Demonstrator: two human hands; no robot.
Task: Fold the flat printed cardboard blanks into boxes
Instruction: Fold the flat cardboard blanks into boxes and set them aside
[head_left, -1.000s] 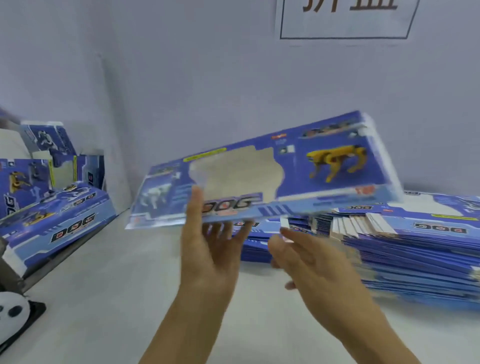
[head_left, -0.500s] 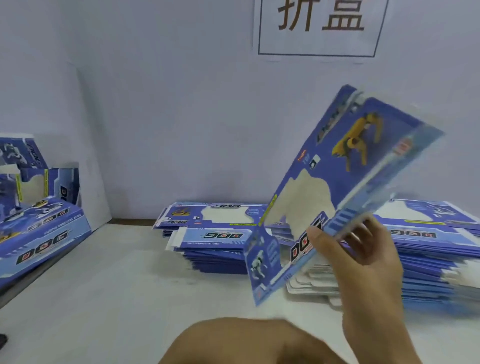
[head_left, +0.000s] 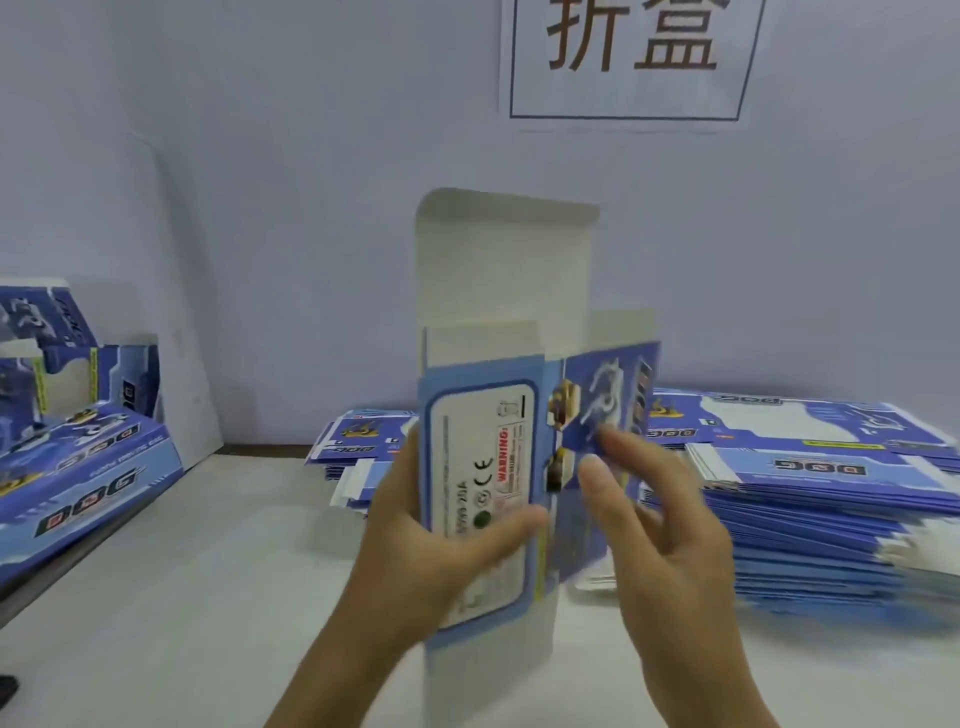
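Nearest the camera, the left hand (head_left: 436, 530) grips the cardboard blank (head_left: 483, 483) upright above the white table (head_left: 171, 597), thumb curled across its pale warning-label panel and the other fingers behind it; the right hand (head_left: 660, 525) is beside it with fingers spread and nearly straight, fingertips (head_left: 613, 436) at the blue printed side panel, though whether they touch it or hover just off it cannot be told through the blur; this blank looks to be at an early step, opened from flat into a sleeve but not squared, its tall white top flap (head_left: 504, 265) standing straight up and no end closed, so the flaps remain to be tucked; the card looks thin, glossy blue on the outside, plain white inside, with a small dog picture on the side face; farther off to the right lies a thick stack of flat blanks (head_left: 810, 499), and a lower one (head_left: 358, 441) behind the hands, so much work appears left; at far left sit a few folded boxes (head_left: 78, 457), apparently the finished ones; a sign (head_left: 628, 57) hangs on the wall behind.
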